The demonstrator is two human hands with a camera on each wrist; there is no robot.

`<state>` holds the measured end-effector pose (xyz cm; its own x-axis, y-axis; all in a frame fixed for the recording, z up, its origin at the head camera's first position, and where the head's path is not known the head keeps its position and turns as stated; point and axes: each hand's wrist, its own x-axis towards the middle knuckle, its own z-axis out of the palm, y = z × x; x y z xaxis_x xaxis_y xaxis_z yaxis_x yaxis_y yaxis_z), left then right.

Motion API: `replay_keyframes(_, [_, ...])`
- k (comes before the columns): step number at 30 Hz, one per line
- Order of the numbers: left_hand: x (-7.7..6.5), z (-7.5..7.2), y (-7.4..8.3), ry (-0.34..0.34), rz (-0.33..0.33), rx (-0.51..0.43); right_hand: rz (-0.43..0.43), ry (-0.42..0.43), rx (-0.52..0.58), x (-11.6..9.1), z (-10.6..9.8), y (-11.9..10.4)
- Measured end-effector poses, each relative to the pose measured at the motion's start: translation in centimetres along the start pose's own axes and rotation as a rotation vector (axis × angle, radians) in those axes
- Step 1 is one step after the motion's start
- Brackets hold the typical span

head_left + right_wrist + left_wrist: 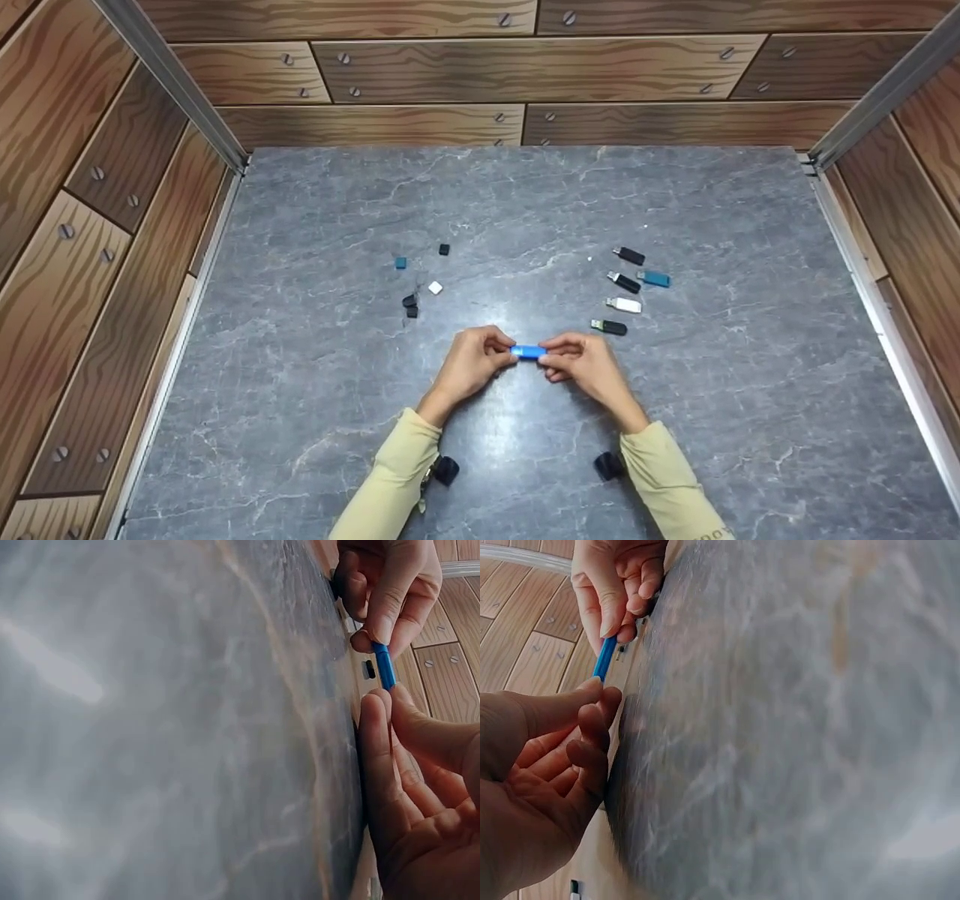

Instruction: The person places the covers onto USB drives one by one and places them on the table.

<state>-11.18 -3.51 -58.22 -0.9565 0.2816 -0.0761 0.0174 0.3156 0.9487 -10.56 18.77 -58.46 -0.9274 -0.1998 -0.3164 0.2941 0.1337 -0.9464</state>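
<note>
A bright blue USB stick [529, 352] is held level between both hands, just above the table's near middle. My left hand [474, 361] pinches its left end between thumb and fingertips. At the other end, my right hand [589, 366] pinches it the same way. The blue stick [605, 658] also shows between the fingertips in the left wrist view. In the right wrist view, a seam crosses the blue stick [385, 666] near the left fingertips. The fingers cover both ends.
Several uncapped USB sticks lie right of the hands, among them a white one [624, 305], a teal one [655, 279] and a black-green one [609, 327]. Small caps lie to the left, including a white cap [435, 287] and a teal cap [400, 262]. Wood-patterned walls [420, 71] enclose the grey table [337, 202].
</note>
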Motion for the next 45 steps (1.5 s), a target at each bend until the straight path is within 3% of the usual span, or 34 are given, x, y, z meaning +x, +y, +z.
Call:
replay_keyframes(7, [0.0, 0.2, 0.1, -0.004, -0.004, 0.030, 0.031, 0.019, -0.020, 0.0, 0.1, -0.2])
replay_keyframes(14, [-0.1, 0.0, 0.4, -0.026, 0.079, 0.208, 0.004, 0.014, -0.046, 0.0, 0.2, -0.5])
replay_keyframes(20, [-0.4, 0.0, 0.5, -0.004, 0.163, 0.371, -0.074, 0.008, -0.198, -0.2, 0.7, -0.4])
replay_keyframes(26, [-0.7, 0.1, 0.5, -0.016, 0.159, 0.460, -0.105, 0.028, -0.348, -0.4, 1.2, -0.7])
replay_keyframes(33, [-0.5, 0.3, 0.6, -0.005, 0.177, 0.459, -0.134, 0.064, -0.430, -0.6, 1.4, -0.8])
replay_keyframes(45, [-0.5, 0.0, 0.6, 0.003, 0.200, 0.436, -0.125, 0.100, -0.440, -0.6, 1.6, -0.7])
